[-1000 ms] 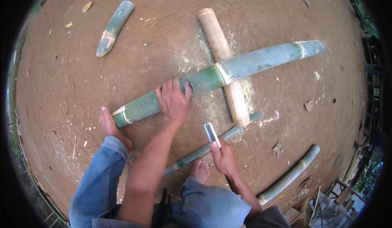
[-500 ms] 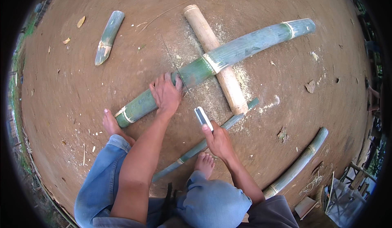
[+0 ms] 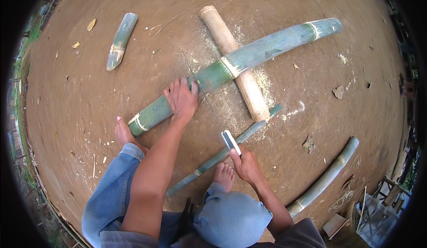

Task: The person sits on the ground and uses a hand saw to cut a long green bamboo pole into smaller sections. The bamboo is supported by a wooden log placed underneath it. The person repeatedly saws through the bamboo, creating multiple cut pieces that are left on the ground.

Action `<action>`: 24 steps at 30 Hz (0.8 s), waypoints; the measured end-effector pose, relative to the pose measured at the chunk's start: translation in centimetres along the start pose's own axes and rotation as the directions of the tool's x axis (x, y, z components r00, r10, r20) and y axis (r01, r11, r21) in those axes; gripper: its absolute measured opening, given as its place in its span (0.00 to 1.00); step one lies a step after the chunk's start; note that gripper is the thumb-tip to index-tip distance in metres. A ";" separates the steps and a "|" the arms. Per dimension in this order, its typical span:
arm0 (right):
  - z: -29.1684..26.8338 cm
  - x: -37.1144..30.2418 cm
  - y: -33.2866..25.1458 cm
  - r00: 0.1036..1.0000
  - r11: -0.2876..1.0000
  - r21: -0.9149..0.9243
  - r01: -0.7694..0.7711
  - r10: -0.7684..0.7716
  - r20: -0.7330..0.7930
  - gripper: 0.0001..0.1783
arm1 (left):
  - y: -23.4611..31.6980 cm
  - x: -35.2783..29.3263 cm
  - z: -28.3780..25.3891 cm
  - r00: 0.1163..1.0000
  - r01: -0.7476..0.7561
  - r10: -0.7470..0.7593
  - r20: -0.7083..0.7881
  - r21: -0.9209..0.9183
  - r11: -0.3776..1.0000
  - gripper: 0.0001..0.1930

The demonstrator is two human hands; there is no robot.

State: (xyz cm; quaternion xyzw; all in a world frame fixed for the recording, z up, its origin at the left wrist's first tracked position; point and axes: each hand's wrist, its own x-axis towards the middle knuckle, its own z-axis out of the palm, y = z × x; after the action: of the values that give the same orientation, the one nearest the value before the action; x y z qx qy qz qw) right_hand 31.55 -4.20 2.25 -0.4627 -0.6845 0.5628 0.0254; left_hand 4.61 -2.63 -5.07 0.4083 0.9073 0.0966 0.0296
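Observation:
A thick green bamboo pole (image 3: 273, 50) lies slanting across a pale, dry bamboo length (image 3: 251, 97). My left hand (image 3: 181, 100) grips the pole from above, left of the crossing, thumb close to the cut line. In my right hand (image 3: 247, 168) is the white and grey handle of a hand saw (image 3: 231, 142). Its thin blade appears nearly edge-on and crosses the pole just right of my left hand. My left bare foot (image 3: 124, 132) rests against the pole's near left end.
Pale sawdust (image 3: 264, 88) is scattered on the dirt ground around the crossing. A thin green bamboo stick (image 3: 211, 162) lies under my right hand's side. A short bamboo piece (image 3: 122, 39) lies far left, and another curved bamboo length (image 3: 327, 177) lies near right.
My right hand has drawn the saw back toward me and slightly right. My left hand stays in place on the bamboo pole.

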 end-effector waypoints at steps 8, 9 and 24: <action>0.2 -1.2 -0.3 0.999 0.999 -0.007 -0.032 0.032 0.015 0.30 | -0.2 0.3 -0.2 1.000 -0.011 0.010 -0.025 -0.053 0.999 0.20; 0.3 -1.1 0.2 1.000 1.000 -0.003 -0.011 0.011 -0.008 0.29 | 0.0 0.4 -0.2 1.000 0.005 -0.006 -0.016 -0.057 0.998 0.20; 1.6 3.4 -1.1 0.998 0.993 -0.101 -0.061 0.058 -0.031 0.24 | 0.7 0.7 -0.4 0.997 0.061 -0.054 0.059 -0.122 0.991 0.21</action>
State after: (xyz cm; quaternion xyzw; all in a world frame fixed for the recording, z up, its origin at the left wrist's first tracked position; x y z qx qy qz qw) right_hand 28.09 -3.09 0.92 -0.4913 -0.6980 0.5210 -0.0054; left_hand 4.64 -1.74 -4.54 0.3818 0.9098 0.1403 0.0829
